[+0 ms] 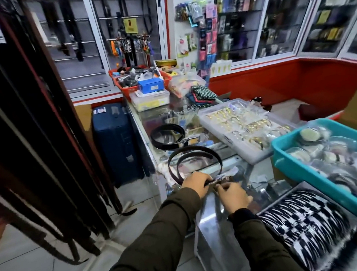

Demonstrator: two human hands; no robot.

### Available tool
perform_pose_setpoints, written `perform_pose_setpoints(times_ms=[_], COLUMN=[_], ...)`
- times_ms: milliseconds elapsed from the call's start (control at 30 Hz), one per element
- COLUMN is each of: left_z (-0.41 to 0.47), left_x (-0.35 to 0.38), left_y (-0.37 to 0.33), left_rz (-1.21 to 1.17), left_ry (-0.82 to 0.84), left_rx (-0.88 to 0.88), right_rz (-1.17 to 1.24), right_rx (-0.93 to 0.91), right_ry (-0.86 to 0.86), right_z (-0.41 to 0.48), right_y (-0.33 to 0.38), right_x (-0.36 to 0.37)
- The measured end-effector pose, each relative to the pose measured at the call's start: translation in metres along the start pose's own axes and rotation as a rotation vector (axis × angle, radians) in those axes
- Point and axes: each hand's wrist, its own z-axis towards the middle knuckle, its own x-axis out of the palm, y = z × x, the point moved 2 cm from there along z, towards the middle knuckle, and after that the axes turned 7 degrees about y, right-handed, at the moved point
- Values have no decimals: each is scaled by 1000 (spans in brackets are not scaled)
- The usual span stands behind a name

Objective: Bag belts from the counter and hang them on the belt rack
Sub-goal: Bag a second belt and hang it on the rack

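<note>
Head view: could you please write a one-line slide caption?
Both hands, left hand and right hand, grip a coiled belt at the glass counter.

Dim, blurred, wide-angle edge distortion

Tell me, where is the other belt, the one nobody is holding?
The loose black belt lies coiled on the glass counter, just beyond the belt in the hands, left of the white tray of gold bangles.

A dark coiled belt [193,155] stands on edge at the near end of the glass counter [259,171], its buckle end gripped by both hands, while a second black coiled belt [168,136] lies farther back beside its buckle.
</note>
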Motion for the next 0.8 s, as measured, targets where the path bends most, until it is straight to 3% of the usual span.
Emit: perform_pose_setpoints(times_ms=[100,233,300,567,800], left_z=[-4,-9,-14,-58,-122], left_x=[-2,-18,-32,-93,-132], left_y=[1,1,0,19,50], left_rz=[-132,-304,-418,-652,-571], left_ry=[-77,-219,-308,-681,-1008], left_rx=[-19,7,14,9,-84], right_rz=[184,837,1001,1115,993], right_rx=[-29,-122,-195,-518,-790], right_ry=[23,134,185,277,405], right_z=[6,13,9,-19,-57], right_y=[0,15,31,120,197], right_x=[2,-2,-8,-27,-18])
